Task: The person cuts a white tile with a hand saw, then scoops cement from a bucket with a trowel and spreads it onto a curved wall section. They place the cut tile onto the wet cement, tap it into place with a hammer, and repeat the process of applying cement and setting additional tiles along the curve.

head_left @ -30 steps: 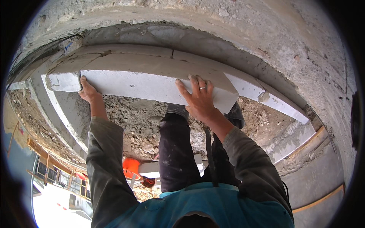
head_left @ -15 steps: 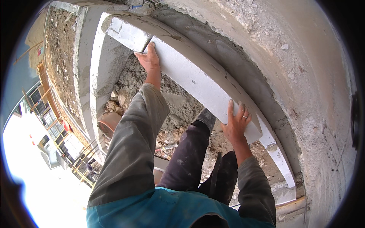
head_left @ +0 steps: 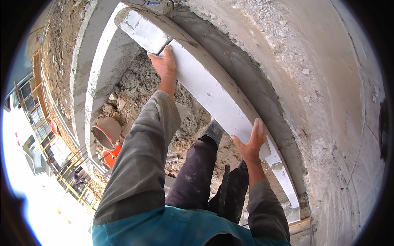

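A long white building block (head_left: 209, 92), likely lightweight concrete, lies along the top of a low wall course. My left hand (head_left: 164, 67) grips its left end, fingertips close to the narrow joint with the neighbouring white block (head_left: 145, 33). At the opposite end, my right hand (head_left: 251, 143) holds the block with the thumb on the near face and the fingers reaching up to its top edge. The block's underside is hidden. Below its right end, a lower white course (head_left: 283, 178) shows, bearing a small grey lump of mortar.
A rough plastered wall (head_left: 320, 82) rises behind the blocks. Another white wall (head_left: 98, 61) runs on the left. Rubble lies inside, with a clay-coloured pipe or pot (head_left: 107, 132) and an orange object (head_left: 111, 156) beside my left sleeve. My legs stand between the walls.
My right hand has shifted from the block's near face toward its right end and top edge. The left hand keeps its hold. The view has turned slightly, and the orange object has come into sight.
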{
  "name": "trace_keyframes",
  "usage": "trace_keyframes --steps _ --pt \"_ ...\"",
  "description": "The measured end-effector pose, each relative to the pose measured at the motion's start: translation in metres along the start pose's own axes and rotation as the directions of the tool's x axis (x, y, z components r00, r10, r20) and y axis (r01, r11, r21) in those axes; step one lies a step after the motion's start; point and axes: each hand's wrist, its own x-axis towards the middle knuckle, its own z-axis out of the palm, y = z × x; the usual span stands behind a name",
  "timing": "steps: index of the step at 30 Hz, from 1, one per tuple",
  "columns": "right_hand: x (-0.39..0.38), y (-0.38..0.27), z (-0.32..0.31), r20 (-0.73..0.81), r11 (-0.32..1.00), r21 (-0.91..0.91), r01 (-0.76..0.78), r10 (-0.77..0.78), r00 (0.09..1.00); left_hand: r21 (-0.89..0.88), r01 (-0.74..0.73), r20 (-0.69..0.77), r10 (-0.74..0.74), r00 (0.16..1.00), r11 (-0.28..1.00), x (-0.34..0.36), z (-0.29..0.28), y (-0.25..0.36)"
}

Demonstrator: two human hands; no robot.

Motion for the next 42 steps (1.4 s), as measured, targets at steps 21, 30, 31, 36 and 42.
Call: trace_keyframes --steps 21,30,31,36,42 --pt "-0.038 0.084 -0.017 0.192 0.561 0.532 -0.634 0.649 0.736 -0.144 -0.002 -0.018 -0.001 1.000 0.990 -0.006 -0.004 -0.012" --pt "-0.037 0.094 -0.019 0.295 0.624 0.438 -0.647 0.581 0.759 -0.315 0.124 0.162 -0.075 0.984 0.941 -0.032 -0.010 -0.016" --pt "-0.037 0.094 -0.020 0.269 0.653 0.439 -0.616 0.559 0.784 -0.300 0.114 0.152 -0.071 0.986 0.947 -0.033 -0.010 -0.015" --pt "-0.034 0.098 -0.022 0.338 0.582 0.484 -0.654 0.565 0.753 -0.332 0.067 0.140 -0.021 0.990 0.941 -0.033 -0.010 -0.012" --pt "-0.027 0.098 -0.024 0.417 0.530 0.479 -0.700 0.564 0.713 0.027 0.169 0.208 -0.171 0.963 0.985 -0.036 -0.022 -0.008"
